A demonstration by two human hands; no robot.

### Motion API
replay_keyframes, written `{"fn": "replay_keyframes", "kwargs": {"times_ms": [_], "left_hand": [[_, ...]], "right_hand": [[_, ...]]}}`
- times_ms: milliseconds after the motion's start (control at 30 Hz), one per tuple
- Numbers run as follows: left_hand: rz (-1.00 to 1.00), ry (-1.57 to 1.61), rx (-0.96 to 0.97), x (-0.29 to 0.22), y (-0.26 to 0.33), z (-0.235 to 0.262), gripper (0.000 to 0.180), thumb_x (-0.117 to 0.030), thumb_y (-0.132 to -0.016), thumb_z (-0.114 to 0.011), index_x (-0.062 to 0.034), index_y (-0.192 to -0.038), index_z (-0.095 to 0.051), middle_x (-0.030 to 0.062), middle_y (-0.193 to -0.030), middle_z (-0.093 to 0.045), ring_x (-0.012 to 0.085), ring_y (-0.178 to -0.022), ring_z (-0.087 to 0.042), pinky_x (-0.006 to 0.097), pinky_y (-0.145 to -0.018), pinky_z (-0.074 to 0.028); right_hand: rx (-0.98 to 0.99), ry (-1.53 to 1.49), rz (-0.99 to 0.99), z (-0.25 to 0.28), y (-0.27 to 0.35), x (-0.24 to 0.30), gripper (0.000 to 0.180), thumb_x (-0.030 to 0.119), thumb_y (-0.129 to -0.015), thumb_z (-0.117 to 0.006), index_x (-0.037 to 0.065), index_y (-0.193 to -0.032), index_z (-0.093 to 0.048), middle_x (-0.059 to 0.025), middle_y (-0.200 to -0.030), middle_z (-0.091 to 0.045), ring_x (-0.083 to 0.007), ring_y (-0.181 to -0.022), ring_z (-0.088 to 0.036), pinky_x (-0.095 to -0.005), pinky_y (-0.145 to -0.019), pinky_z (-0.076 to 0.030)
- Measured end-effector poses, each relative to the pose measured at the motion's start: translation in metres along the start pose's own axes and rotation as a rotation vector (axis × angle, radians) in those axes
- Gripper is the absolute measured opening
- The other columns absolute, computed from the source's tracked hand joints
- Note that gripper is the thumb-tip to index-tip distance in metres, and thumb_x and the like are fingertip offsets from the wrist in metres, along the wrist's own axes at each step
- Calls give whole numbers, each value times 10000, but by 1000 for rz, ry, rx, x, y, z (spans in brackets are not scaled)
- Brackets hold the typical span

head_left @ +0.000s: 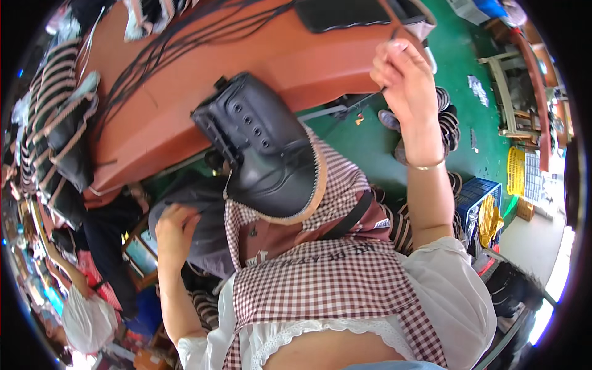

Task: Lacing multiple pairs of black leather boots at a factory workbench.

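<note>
While the black leather lace-up boot is resting propped on the checked apron, the right hand is pinching a dark thread taut overhead, and the left hand is gripping dark fabric below.

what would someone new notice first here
The black boot upper at the centre, resting on the checked apron against the orange table. Next, the right hand, raised at upper right, pinching a thin dark thread. The left hand sits low at left on dark grey material, with black laces spread over the table above.
</note>
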State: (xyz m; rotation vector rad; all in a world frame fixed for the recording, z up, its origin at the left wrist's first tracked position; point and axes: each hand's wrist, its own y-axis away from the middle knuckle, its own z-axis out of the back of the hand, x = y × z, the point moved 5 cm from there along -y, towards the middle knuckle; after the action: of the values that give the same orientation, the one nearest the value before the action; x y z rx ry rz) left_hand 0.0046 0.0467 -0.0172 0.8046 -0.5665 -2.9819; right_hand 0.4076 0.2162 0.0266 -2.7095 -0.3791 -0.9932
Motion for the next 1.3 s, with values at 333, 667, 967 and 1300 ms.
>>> {"fn": "replay_keyframes", "kwargs": {"times_ms": [333,667,967,1300], "left_hand": [[-651,167,-776,-117,-102,-6,533,-325,-749,-741,-102,-1215,-610,147,-1406,-405,385,-1298,-353,524,-1068,-253],[-561,-331,-725,-170,-128,-11,220,-258,-748,-719,-187,-955,-736,20,-1134,-574,244,-978,-507,407,-831,-348],[-659,199,-846,-147,-108,1,248,-45,-706,-711,-135,-936,-680,87,-1294,-512,357,-1213,-404,471,-1017,-306],[-471,30,-652,-155,-92,-33,127,-63,-652,-759,-116,-743,-687,144,-1527,-239,508,-1381,-123,656,-1041,-174]], "right_hand": [[-80,1131,45,-45,25,-119,120,2,-783,-657,-3,-887,-597,-80,-805,-580,-177,-703,-570,-282,-620,-464],[-258,634,-320,6,19,-132,101,125,-927,-535,48,-868,-566,-13,-783,-587,-64,-669,-503,-211,-603,-392],[-227,976,-51,-12,27,-108,74,39,-810,-667,-18,-857,-665,-28,-807,-596,-125,-721,-587,-247,-694,-468],[-123,1177,105,-24,31,-109,83,27,-747,-674,31,-830,-683,-58,-769,-567,-180,-660,-576,-299,-595,-447]]}}
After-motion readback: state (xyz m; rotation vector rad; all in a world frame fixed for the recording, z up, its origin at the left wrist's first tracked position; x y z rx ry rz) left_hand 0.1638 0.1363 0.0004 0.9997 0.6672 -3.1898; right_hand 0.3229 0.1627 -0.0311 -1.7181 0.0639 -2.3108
